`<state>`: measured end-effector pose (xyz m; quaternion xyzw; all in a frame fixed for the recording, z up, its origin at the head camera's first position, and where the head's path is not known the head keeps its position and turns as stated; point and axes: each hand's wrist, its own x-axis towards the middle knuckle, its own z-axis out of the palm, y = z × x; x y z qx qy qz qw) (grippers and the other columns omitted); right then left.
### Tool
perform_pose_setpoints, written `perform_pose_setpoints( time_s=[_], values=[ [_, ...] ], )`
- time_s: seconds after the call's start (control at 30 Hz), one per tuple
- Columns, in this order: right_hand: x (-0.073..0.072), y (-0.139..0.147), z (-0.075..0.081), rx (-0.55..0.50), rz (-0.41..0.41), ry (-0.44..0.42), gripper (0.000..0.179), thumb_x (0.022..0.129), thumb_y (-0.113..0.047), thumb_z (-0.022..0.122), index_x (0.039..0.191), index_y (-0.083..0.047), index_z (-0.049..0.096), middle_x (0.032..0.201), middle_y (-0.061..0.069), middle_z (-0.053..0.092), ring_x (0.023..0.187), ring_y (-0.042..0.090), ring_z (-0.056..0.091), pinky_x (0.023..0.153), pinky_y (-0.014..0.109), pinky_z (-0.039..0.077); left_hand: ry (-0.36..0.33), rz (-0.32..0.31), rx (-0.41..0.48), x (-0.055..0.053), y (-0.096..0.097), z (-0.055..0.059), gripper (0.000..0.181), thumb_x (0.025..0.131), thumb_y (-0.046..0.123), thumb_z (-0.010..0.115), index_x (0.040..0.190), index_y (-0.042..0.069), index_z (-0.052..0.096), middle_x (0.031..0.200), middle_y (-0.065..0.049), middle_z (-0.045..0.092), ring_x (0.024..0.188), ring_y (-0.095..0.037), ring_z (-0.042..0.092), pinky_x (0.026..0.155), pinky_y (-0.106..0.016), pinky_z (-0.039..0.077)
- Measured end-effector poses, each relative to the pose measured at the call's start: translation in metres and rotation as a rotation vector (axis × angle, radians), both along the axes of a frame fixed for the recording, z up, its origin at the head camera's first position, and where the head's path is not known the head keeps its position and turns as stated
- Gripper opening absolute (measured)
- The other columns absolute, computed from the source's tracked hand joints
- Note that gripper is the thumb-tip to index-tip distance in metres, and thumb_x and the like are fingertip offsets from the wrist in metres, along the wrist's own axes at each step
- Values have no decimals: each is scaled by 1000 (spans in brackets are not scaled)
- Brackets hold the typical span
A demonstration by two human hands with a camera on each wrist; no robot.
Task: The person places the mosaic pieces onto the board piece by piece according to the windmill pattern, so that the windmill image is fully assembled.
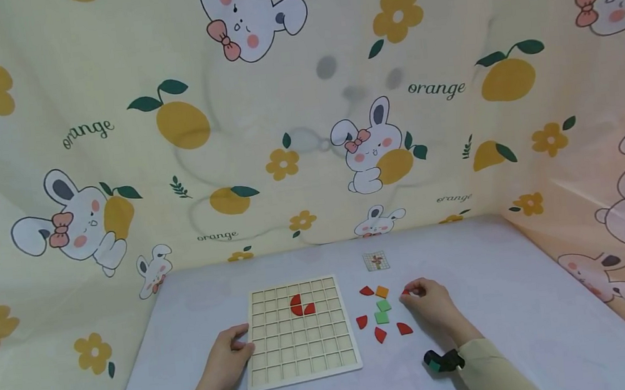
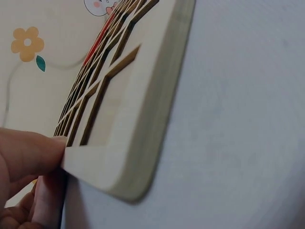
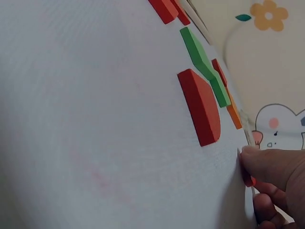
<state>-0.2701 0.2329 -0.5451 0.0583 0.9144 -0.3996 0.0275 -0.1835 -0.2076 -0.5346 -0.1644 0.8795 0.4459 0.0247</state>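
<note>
A pale wooden grid board [image 1: 296,353] lies on the table. My left hand [image 1: 223,360] grips its left edge; in the left wrist view the thumb [image 2: 33,151] lies over the rim, with fingers down beside it. Red quarter-circle tiles [image 1: 296,306] sit together in the board's upper middle cells. Right of the board, my right hand [image 1: 435,306] pinches a red tile [image 3: 247,177] between thumb and fingers, low by the tabletop. Nearest to that hand is a loose red quarter-circle tile [image 3: 200,107].
Between board and right hand lie two green square tiles [image 1: 381,317], an orange square tile [image 1: 381,291] and several loose red tiles [image 1: 380,335]. Behind them is a small pattern card [image 1: 376,261]. A printed cloth [image 1: 300,183] hangs around the white table [image 1: 203,293].
</note>
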Motion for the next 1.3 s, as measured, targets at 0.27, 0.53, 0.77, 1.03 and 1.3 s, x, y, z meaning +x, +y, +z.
perform_pose_setpoints(
  time_s=[0.27, 0.53, 0.77, 1.03, 1.3],
  values=[
    [1, -1, 2, 12, 9, 23, 32, 87, -28, 73, 110, -7, 63, 103, 9, 58, 97, 27, 47, 80, 40, 42, 7, -14, 5, 0, 0, -1, 51, 90, 12, 66, 138, 7, 50, 118, -9, 51, 95, -19, 51, 75, -33, 46],
    [2, -1, 4, 26, 13, 31, 29, 87, -25, 72, 109, -7, 64, 103, 9, 58, 97, 27, 48, 81, 42, 41, 15, -16, 1, 1, 0, 1, 50, 90, 12, 66, 137, 7, 50, 117, -9, 51, 95, -19, 51, 74, -31, 46],
    [3, -3, 6, 4, 11, 6, 28, 89, -24, 71, 110, -8, 61, 105, 10, 57, 99, 28, 47, 83, 43, 43, 9, -12, 1, 2, 1, 2, 50, 90, 12, 67, 137, 7, 50, 118, -9, 51, 95, -19, 51, 75, -32, 46],
    [4, -1, 5, -38, 24, 21, 28, 91, -20, 68, 113, -8, 55, 102, 8, 55, 97, 25, 47, 81, 38, 42, 6, -12, -9, 2, 0, 3, 51, 89, 12, 67, 137, 6, 50, 120, -10, 51, 94, -19, 51, 75, -33, 46],
    [8, 1, 9, -63, 20, 42, 29, 92, -15, 65, 116, -6, 53, 104, 10, 53, 97, 26, 47, 83, 39, 42, -4, -4, 1, 1, -1, 2, 52, 89, 11, 67, 137, 5, 50, 120, -11, 51, 93, -20, 51, 74, -34, 45]
  ],
)
